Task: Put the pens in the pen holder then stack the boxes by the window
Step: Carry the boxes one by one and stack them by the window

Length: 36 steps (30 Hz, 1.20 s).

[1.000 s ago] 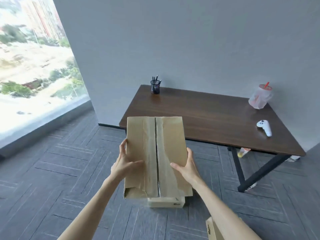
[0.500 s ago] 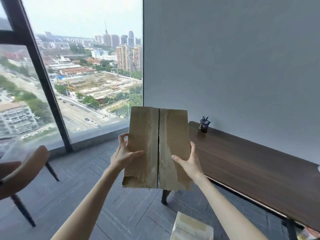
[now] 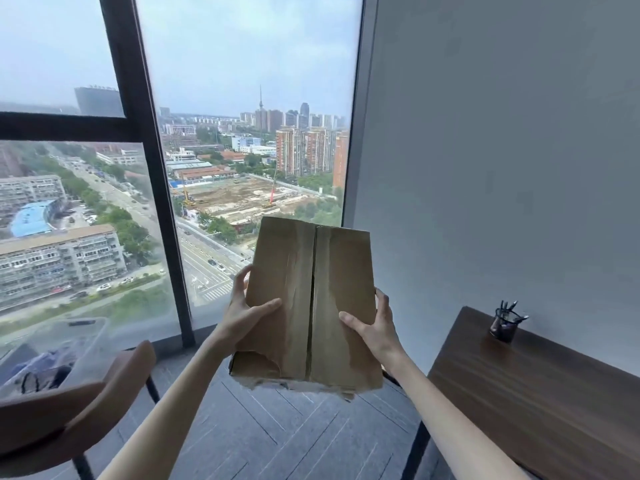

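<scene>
A worn brown cardboard box (image 3: 308, 306) with a taped centre seam and torn near edge is held up in the air in front of me, facing the big window (image 3: 242, 168). My left hand (image 3: 242, 313) grips its left side, thumb laid across the top. My right hand (image 3: 375, 322) grips its right side, thumb on top and fingers curled round the edge. At the right, a black mesh pen holder (image 3: 504, 325) with several pens in it stands on the dark wooden table (image 3: 540, 393).
A brown chair (image 3: 62, 417) stands at the lower left, with a clear plastic bin (image 3: 65, 344) of dark things behind it by the glass. A black window frame post (image 3: 152, 188) runs down to the grey floor (image 3: 277, 438). A grey wall (image 3: 502, 150) rises behind the table.
The view has swung left and up from the table toward the window, with the box carried along in both hands. The other boxes on the floor have left the frame.
</scene>
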Each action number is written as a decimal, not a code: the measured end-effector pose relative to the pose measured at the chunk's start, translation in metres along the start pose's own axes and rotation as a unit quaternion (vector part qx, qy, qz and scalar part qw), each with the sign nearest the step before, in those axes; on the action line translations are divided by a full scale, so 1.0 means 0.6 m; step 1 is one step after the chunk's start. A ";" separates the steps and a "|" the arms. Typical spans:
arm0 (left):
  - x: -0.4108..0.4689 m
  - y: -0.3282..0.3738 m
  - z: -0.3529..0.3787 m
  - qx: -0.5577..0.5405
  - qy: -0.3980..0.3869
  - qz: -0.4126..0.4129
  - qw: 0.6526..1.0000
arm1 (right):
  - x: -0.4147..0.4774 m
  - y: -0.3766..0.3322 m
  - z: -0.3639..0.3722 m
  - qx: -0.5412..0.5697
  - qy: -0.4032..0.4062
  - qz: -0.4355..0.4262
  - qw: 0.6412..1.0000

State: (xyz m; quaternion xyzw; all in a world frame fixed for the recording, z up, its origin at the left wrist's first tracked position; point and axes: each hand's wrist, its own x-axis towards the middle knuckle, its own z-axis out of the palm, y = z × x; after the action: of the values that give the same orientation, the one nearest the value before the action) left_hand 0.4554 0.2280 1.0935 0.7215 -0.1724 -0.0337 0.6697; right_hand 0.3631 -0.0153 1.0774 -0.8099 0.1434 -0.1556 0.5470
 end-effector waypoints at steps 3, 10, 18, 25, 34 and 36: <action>0.066 -0.009 -0.051 -0.008 -0.006 -0.012 1.000 | 0.065 -0.029 0.049 -0.018 -0.009 0.024 1.000; 0.191 -0.050 -0.123 0.009 0.018 -0.045 0.999 | 0.196 -0.060 0.125 -0.051 -0.019 0.037 0.998; 0.382 -0.124 -0.153 0.034 0.037 -0.072 0.996 | 0.405 -0.037 0.210 -0.055 -0.061 0.057 0.995; 0.635 -0.171 -0.169 0.052 0.057 -0.095 0.992 | 0.668 -0.018 0.276 -0.054 -0.068 0.042 0.995; 0.882 -0.230 -0.185 0.067 0.060 -0.115 0.989 | 0.923 0.003 0.340 -0.049 -0.069 0.039 0.996; 0.935 -0.252 -0.187 0.063 0.046 -0.122 0.989 | 0.970 0.016 0.358 -0.051 -0.065 0.053 0.995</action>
State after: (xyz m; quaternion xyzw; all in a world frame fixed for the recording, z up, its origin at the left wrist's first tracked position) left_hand 1.0439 0.1768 1.0594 0.7789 -0.0543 -0.0712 0.6207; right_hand 0.9805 -0.0723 1.0481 -0.8366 0.1579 -0.0660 0.5204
